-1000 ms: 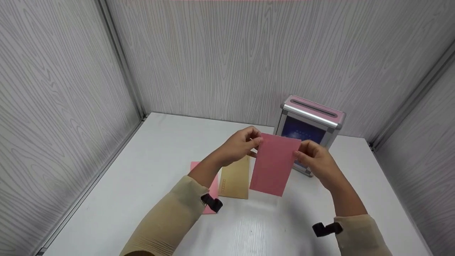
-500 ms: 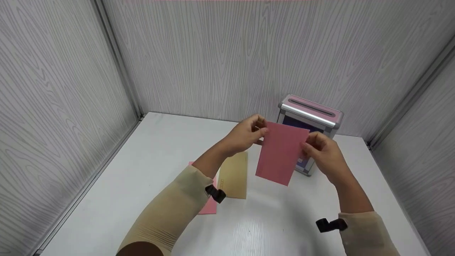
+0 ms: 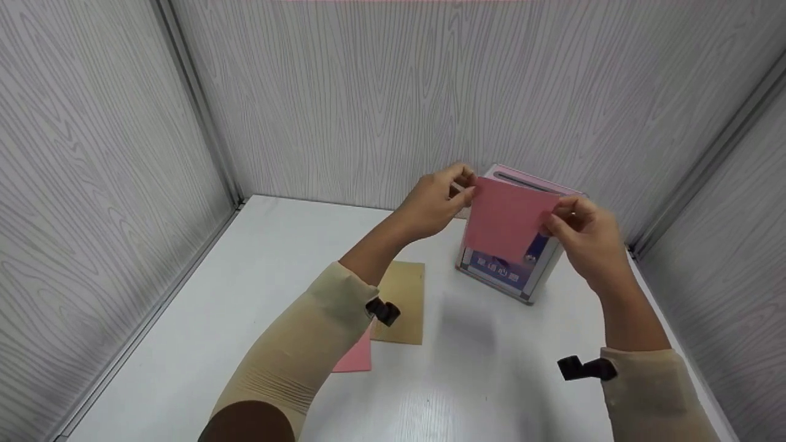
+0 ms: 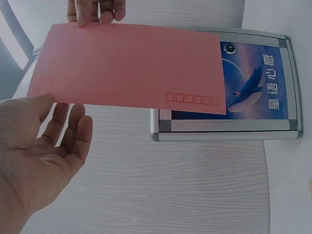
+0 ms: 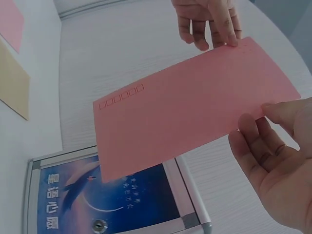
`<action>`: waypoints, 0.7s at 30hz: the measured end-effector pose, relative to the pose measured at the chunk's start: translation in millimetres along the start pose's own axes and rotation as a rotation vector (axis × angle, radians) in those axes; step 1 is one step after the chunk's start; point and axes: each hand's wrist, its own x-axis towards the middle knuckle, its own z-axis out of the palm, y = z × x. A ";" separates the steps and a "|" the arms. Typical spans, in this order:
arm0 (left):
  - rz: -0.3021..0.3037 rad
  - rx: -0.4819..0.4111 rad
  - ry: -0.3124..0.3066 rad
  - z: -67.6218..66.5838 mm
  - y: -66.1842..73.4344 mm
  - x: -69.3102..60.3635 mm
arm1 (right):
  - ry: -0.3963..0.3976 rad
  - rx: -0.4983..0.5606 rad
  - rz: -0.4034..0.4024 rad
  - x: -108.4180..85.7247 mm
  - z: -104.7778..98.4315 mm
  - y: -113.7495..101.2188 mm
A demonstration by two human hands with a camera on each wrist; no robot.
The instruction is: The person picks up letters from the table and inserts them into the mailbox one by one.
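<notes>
A pink envelope (image 3: 506,221) is pinched at its upper left corner by my left hand (image 3: 433,202) and at its right edge by my right hand (image 3: 586,242). It hangs in front of a silver-framed box (image 3: 540,276) with a slotted pink top, hiding part of the box's blue front. Small printed squares show on the envelope (image 4: 131,68) in the left wrist view, where my left hand (image 4: 44,141) holds one corner. In the right wrist view my right hand (image 5: 278,161) grips the long edge of the envelope (image 5: 185,107).
A tan envelope (image 3: 405,307) lies on the white table (image 3: 295,245), left of the box. Beside it another pink envelope (image 3: 356,359) is partly covered by the left sleeve. Wood-patterned panels (image 3: 344,92) enclose the table at the back and sides.
Both hands have raised the pink envelope and carried it away and to the right, over the box's front. Its lower end has swung toward the box, and it looks shorter in the head view.
</notes>
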 end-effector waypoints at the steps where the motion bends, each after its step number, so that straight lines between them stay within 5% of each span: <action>1: 0.010 0.008 0.016 -0.6 3.3 1.6 | 0.019 -0.012 -0.003 1.5 -2.0 -3.4; 11: 0.179 0.042 0.183 -2.5 30.7 16.6 | 0.201 -0.151 -0.038 11.5 -20.2 -28.9; 21: 0.266 0.046 0.213 -2.0 36.5 30.9 | 0.317 -0.197 -0.095 18.5 -28.9 -41.8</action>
